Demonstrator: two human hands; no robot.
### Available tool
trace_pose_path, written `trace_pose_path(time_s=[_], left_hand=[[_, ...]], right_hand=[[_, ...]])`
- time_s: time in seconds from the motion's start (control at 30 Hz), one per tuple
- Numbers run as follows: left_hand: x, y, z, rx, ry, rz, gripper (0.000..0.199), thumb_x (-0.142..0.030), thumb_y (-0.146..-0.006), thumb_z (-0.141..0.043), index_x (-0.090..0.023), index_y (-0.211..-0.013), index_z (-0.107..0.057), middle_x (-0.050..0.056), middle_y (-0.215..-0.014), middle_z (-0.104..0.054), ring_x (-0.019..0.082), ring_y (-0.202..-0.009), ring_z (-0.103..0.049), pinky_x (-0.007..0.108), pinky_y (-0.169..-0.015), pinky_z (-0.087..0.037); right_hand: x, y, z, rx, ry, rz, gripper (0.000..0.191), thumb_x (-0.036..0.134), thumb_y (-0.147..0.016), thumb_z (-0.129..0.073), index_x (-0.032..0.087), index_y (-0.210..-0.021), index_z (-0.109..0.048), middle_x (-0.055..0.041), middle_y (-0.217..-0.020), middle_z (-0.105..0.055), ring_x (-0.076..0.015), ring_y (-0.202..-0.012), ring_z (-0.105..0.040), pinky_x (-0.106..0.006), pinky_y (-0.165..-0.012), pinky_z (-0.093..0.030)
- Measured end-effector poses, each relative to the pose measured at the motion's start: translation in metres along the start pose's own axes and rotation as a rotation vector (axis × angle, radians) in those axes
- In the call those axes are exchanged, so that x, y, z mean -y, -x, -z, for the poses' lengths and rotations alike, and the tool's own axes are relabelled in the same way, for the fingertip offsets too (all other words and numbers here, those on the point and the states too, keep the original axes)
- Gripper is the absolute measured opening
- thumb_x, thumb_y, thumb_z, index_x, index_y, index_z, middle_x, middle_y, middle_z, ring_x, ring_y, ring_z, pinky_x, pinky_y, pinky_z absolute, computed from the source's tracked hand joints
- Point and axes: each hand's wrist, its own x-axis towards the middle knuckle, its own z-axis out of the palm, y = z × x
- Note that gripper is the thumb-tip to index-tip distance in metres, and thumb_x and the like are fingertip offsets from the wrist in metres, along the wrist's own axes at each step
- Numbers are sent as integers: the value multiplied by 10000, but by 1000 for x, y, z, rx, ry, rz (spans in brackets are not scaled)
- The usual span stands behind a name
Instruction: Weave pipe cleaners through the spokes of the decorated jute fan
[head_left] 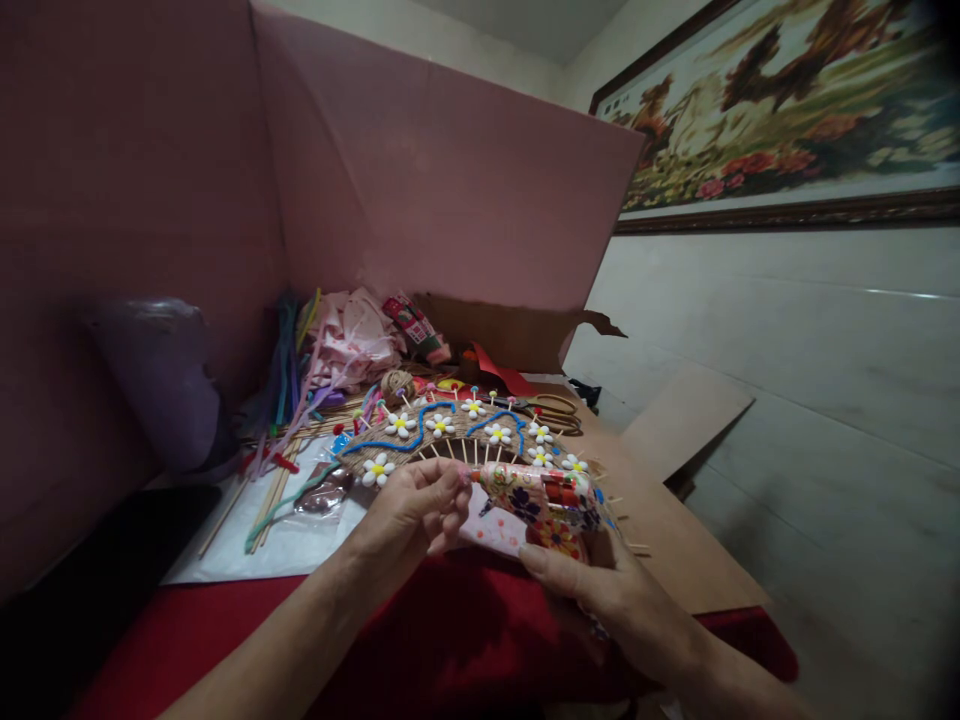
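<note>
My right hand [592, 580] is wrapped round a glue gun [536, 492] covered in a colourful flower pattern, its nozzle aimed left. At the tip of that nozzle, the fingers of my left hand [431, 500] are pinched together. Something small and pinkish shows at the fingertips, too small to name. Behind both hands lies a twine-covered arch [416, 445] with white daisies [401, 425], blue wavy strips [375, 443] and thin sticks along its edges. A pale pink sheet with red dots [491, 530] shows below the glue gun.
Scissors [553, 408], a twine ball [397, 385], crumpled pink paper [356, 340] and pipe cleaners [287, 350] crowd the back. Wooden sticks [270, 500] lie on a white sheet [217, 560] at left. Cardboard [675, 540] covers the right. Pink panels [450, 180] rise behind the red cloth [420, 640].
</note>
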Motion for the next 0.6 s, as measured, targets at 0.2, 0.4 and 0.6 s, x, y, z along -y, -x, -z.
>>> trace_pose_path(time_s=[0.2,0.4,0.6], left_hand=[[-2,1,-2,-13,22,10,196,-239,-696,-738,-106,-731,-599,-18,-597,-526,15,-429,-431,107,-374,-299],[-2,1,-3,-24,36,30,201,-232,-689,-744,-96,-729,-601,-17,-583,-525,12,-427,-440,102,-386,-317],[-1,1,-2,-45,36,36,202,-230,-686,-747,-98,-727,-600,-13,-589,-532,15,-433,-450,104,-388,-326]], right_hand=[[-2,0,-1,-20,-17,21,328,457,-751,-653,137,-759,-582,66,-491,-429,-30,-404,-310,-174,-386,-250],[-2,0,-1,-25,26,-13,355,484,-759,-632,134,-745,-571,78,-419,-403,-31,-347,-297,-187,-351,-202],[0,2,-1,-62,18,-2,334,467,-735,-663,142,-749,-589,56,-506,-444,-38,-420,-332,-186,-394,-243]])
